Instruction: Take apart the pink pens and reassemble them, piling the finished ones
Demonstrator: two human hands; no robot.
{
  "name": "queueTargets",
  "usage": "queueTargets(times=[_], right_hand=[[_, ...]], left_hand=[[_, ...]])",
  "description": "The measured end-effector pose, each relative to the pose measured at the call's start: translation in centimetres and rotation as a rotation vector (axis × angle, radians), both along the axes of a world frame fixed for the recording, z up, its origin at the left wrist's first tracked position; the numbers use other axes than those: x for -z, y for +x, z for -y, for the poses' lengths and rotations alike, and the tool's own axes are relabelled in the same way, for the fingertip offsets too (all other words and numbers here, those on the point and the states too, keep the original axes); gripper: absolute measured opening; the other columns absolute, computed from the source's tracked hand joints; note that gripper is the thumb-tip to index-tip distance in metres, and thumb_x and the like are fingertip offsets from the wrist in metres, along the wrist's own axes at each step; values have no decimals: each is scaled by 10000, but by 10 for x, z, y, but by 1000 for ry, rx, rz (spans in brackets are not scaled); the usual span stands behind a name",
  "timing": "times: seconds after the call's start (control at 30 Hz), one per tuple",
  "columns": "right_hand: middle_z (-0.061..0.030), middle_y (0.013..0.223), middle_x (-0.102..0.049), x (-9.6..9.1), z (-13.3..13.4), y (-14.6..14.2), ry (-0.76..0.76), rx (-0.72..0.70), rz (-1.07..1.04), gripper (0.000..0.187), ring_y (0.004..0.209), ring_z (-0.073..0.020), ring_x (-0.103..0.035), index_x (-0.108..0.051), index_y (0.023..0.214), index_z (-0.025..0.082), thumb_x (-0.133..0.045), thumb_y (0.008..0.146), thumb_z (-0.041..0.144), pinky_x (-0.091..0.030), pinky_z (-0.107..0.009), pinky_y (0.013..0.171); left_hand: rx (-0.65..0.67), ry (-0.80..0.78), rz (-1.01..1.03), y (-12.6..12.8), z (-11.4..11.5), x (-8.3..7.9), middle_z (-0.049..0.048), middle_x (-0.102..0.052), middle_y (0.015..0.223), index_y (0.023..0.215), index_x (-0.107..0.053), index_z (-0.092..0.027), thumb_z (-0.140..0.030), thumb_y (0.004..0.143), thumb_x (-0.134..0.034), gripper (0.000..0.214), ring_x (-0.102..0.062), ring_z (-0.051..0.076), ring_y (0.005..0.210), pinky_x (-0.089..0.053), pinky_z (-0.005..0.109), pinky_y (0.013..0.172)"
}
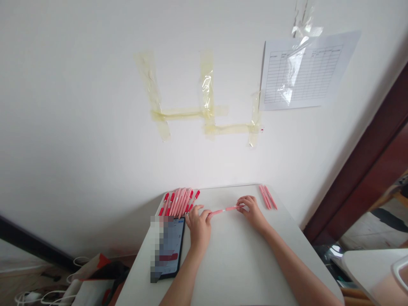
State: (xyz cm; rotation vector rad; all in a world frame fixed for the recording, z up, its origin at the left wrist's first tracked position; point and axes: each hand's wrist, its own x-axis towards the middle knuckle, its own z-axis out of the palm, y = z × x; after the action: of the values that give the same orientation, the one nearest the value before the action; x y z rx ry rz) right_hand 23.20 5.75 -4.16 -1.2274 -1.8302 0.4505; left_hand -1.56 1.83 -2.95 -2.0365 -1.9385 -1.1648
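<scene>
Low center of the frame, a pink pen [216, 211] with a white middle is spanning the gap between both hands, hanging over a white table [231, 259]. Left hand [200, 229] is pinching its left end between thumb and finger; other fingers are spreading loosely toward the left. Right hand [255, 216] is pinching the right end with thumb and fingertips, other fingers curling. Left of the hands, pink pens and red-ended ones are lying in a pile [181, 202]. Phone [174, 248], partly pixelated, is lying just below that. Right of the hands, a few pink pens [265, 197] are lying side by side. Upper half: yellowish tape [183, 114] and a printed sheet [306, 76], upper right, are sticking to the wall [95, 106].
</scene>
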Motion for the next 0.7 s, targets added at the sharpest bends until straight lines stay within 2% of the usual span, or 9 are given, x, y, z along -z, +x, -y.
queueTargets(times=[0.27, 0.47, 0.7], right_hand=[[-59, 1077, -675, 5, -4, 2, 15, 19, -47, 127, 1147, -284, -507, -687, 942, 291, -612, 923, 391, -440, -464, 1007], [-58, 1068, -679, 6, -5, 3, 23, 37, -65, 116, 1136, -287, -511, -683, 939, 292, -605, 922, 376, -436, -469, 1007], [-60, 1052, -685, 5, -4, 4, 27, 67, -67, 133, 1120, -287, -528, -678, 940, 293, -591, 928, 393, -445, -463, 994]], left_hand=[[-7, 37, 16, -1, -1, 0, 75, -634, 1149, 881, -747, -253, -208, 866, -620, 136, -569, 277, 1153, -377, 564, 1058], [-43, 54, 6, -2, -1, 2, 75, -640, 1139, 893, -749, -258, -198, 870, -603, 159, -559, 284, 1156, -340, 609, 1083], [-72, 81, 10, -4, 0, -2, 83, -648, 1122, 901, -754, -249, -181, 873, -596, 174, -562, 272, 1124, -411, 530, 1032]])
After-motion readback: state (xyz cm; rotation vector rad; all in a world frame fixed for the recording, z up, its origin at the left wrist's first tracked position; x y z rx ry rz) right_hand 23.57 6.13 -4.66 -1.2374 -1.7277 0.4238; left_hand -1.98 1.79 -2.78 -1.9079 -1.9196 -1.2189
